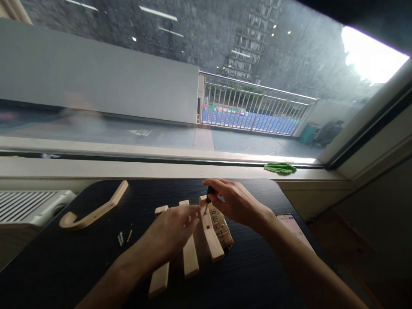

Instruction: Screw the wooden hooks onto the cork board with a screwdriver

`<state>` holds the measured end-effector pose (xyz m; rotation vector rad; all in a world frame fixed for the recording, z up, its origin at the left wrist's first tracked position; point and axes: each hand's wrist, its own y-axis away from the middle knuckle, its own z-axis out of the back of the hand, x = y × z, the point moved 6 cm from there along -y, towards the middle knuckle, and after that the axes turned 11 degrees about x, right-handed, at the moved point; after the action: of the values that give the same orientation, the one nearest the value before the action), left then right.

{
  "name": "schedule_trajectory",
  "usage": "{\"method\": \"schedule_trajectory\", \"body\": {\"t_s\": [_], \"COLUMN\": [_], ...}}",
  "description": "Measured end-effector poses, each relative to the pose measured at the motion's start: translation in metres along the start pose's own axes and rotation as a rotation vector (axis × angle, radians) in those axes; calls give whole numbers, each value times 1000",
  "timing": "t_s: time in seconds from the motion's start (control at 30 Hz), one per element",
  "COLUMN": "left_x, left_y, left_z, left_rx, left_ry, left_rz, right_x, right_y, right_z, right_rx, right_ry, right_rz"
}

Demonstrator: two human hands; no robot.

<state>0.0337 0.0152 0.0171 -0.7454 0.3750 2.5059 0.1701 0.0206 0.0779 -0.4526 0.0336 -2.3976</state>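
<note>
Three pale wooden slats lie side by side on a black table (257, 266). My left hand (170, 231) rests on the middle slat (190, 257), fingers curled against the right slat (212, 234). My right hand (236, 201) pinches a small dark-handled screwdriver (208, 198), its tip down on the far end of the right slat. The left slat (159, 277) sticks out beneath my left wrist. A small printed packet (222, 227) lies under the right slat's far side.
A curved wooden piece (92, 210) lies at the table's far left. A phone (294, 229) lies at the right edge. Small bits (124, 237) lie near the middle left. A green cloth (280, 168) sits on the window sill; a radiator (28, 206) stands left.
</note>
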Motion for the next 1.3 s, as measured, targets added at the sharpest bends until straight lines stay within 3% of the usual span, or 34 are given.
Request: {"method": "schedule_trajectory", "body": {"t_s": [0.13, 0.37, 0.63, 0.93, 1.3], "left_x": [5, 13, 9, 10, 16], "left_y": [-4, -37, -33, -35, -39], "left_z": [30, -1, -3, -3, -9], "left_rx": [-196, -5, -23, -17, -7], "left_ry": [-206, -274, -256, -255, -229], "left_rz": [-40, -130, -110, -105, -90], "right_x": [4, 11, 25, 20, 23], "right_y": [-3, -11, -12, -12, -8], "right_z": [6, 13, 13, 14, 13], "right_rx": [24, 98, 136, 130, 144], "right_ry": [27, 103, 189, 267, 210], "right_rz": [28, 42, 65, 7, 32]}}
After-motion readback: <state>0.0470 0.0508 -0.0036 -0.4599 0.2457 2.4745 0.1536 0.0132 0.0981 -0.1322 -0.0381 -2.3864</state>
